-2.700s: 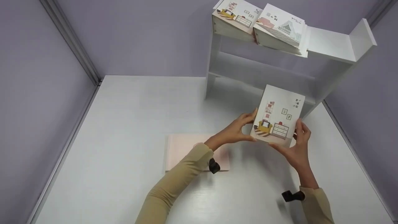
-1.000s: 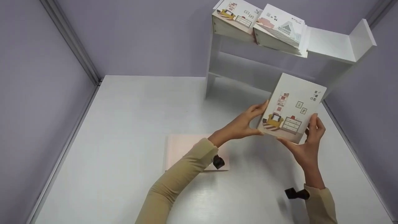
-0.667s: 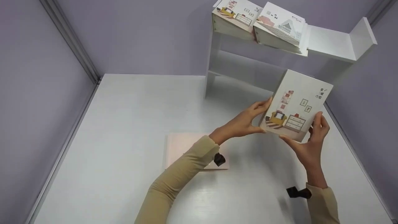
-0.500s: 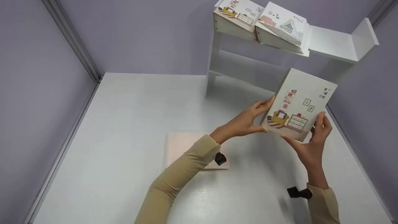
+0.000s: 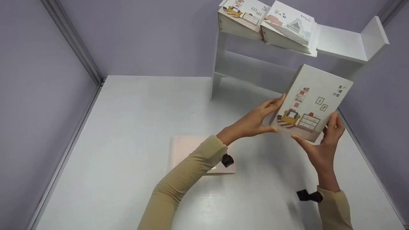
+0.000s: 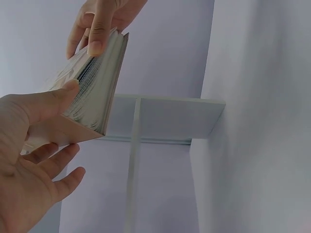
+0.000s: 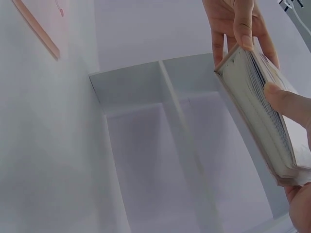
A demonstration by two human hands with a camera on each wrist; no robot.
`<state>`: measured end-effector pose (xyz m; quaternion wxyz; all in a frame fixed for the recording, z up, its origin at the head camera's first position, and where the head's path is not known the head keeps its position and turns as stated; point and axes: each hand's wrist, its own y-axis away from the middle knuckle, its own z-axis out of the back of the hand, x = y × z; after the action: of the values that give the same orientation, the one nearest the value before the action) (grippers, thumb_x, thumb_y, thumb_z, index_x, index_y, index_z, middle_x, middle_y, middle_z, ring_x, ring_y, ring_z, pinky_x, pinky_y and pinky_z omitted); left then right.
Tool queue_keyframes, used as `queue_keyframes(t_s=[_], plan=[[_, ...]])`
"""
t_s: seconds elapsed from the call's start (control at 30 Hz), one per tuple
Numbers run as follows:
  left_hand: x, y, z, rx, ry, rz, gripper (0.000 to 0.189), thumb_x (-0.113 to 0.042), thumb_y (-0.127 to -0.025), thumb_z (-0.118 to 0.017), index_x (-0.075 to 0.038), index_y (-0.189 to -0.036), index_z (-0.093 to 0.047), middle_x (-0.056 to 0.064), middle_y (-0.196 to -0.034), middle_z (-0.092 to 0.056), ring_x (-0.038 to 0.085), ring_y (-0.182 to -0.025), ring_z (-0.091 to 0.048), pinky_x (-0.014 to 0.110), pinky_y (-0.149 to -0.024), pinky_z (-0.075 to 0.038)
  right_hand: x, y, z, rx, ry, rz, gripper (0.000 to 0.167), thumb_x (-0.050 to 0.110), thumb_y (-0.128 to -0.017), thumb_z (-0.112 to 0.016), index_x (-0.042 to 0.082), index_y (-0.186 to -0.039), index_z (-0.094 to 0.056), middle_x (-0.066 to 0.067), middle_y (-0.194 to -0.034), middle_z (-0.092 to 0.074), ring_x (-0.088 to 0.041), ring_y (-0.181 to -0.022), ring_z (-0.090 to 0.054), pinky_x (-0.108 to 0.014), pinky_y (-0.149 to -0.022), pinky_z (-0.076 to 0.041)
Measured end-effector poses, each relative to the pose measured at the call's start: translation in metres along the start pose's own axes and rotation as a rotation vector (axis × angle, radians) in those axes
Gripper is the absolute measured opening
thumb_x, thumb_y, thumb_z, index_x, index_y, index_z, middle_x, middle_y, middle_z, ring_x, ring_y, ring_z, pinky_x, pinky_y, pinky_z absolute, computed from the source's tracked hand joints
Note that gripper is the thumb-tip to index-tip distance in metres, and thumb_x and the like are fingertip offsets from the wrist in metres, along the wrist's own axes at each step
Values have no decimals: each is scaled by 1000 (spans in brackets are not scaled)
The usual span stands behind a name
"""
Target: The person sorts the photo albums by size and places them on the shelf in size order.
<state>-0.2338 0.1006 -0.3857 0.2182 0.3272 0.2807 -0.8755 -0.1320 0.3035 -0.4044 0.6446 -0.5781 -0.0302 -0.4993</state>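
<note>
Both hands hold a thick book [image 5: 314, 102] tilted in front of the white shelf, its cover printed with an armchair and a chest of drawers. The left hand [image 5: 252, 121] grips its left side, thumb at the lower corner. At the lower right, the right hand [image 5: 324, 150] has its thumb under the bottom edge and fingers along the side. The page edges of the book [image 6: 97, 92] face the left wrist camera, with a thumb pressed on them. In the right wrist view the book [image 7: 262, 111] shows its wavy page block between both hands.
A white shelf unit [image 5: 342, 41] stands at the back right. Two thick books, one with an armchair cover [image 5: 246, 14] and one with a building cover [image 5: 290, 24], lean on its top. A pink book [image 5: 185, 150] lies on the white table [image 5: 127, 127], partly under the left forearm.
Both hands have carried the book up and to the right, toward the top of the shelf. The grip looks the same. The pink book and the books on the shelf stay put.
</note>
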Motion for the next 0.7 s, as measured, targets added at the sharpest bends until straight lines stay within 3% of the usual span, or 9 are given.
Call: queue_keyframes(t_s=[0.7], plan=[[-14, -17, 15, 5, 22, -27, 99, -20, -77, -75, -20, -151, -9, 0, -152, -21, 8, -135, -25, 21, -104, -33, 8, -16, 5, -56, -62, 39, 107, -13, -60, -79, -9, -143, -13, -14, -148, -16, -24, -129, -26, -28, -99, -34]])
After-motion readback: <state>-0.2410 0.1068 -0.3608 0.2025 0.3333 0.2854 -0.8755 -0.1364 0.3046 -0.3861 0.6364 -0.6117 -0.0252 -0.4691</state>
